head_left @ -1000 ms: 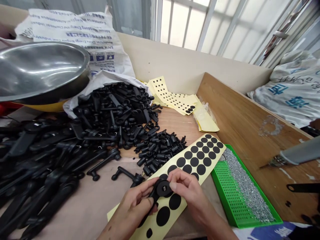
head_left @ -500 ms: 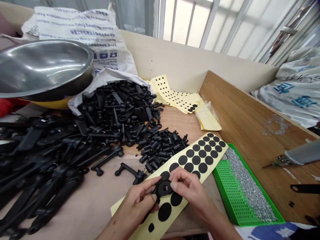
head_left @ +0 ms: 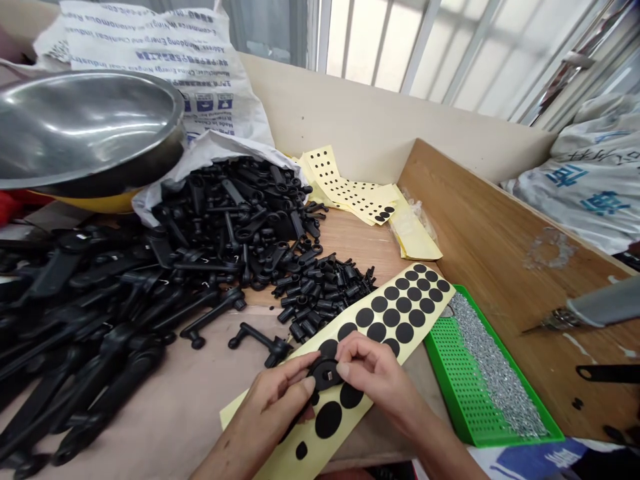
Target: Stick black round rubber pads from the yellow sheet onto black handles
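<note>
My left hand (head_left: 270, 400) grips a black plastic crank handle (head_left: 314, 383) with its round end turned up. On that end lies a black round sticker (head_left: 327, 377), with a small bright opening at its middle. My right hand (head_left: 373, 370) pinches the sticker's right edge between thumb and fingers; the fingertips partly hide it. Both hands are over a pale yellow sheet (head_left: 345, 433) bearing rows of black round stickers (head_left: 329, 419). Another crank handle (head_left: 260, 343) rests on the table just beyond my left hand.
Heaps of black crank handles (head_left: 115, 320) cover the left, some spilling from a white sack (head_left: 215, 143). Small black knobs (head_left: 320, 293) lie mid-table. A green tray (head_left: 445, 380) of metal pins stands right, near a grey power screwdriver (head_left: 600, 303). A steel bowl (head_left: 90, 127) sits back left.
The round end of the crank handle is tilted a little differently, and my right thumb lies slightly farther over its edge. The whole view has shifted slightly.
</note>
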Demonstrator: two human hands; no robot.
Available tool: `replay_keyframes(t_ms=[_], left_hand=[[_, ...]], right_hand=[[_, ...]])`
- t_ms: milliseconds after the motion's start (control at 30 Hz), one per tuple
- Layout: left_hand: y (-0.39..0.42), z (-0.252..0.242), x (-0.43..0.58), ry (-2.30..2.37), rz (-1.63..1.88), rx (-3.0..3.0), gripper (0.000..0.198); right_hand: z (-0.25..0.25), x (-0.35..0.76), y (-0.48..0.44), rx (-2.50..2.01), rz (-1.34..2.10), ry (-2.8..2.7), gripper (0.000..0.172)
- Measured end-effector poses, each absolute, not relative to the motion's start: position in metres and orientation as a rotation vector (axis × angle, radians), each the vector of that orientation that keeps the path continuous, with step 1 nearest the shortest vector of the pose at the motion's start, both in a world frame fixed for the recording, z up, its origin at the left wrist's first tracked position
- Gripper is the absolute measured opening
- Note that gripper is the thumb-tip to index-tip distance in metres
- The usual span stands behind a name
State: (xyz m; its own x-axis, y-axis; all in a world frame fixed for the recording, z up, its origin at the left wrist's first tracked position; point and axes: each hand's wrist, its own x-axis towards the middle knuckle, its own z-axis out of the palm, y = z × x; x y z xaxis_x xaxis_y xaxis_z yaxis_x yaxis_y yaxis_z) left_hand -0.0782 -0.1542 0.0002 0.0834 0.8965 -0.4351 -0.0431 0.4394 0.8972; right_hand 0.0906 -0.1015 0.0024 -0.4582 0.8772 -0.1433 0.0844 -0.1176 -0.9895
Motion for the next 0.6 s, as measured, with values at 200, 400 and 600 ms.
replay_keyframes(t_ms=[200,400,600], left_hand=[[-0.155,-0.011,-0.081,1.323,0.837,0.936,0.047],[-0.156,-0.011,-0.080,1.290,0.884,0.870,0.044],[-0.156,-0.017,-0.076,1.252,0.948,0.833,0.040]], right_hand=[[0.002,0.089,-0.102,-1.081,1.645,-1.543,0.016],[-0.001,0.088,-0.101,-1.063,1.641,-1.561,0.013],[-0.006,0.087,-0.101,-1.046,1.623,-1.595,0.010]])
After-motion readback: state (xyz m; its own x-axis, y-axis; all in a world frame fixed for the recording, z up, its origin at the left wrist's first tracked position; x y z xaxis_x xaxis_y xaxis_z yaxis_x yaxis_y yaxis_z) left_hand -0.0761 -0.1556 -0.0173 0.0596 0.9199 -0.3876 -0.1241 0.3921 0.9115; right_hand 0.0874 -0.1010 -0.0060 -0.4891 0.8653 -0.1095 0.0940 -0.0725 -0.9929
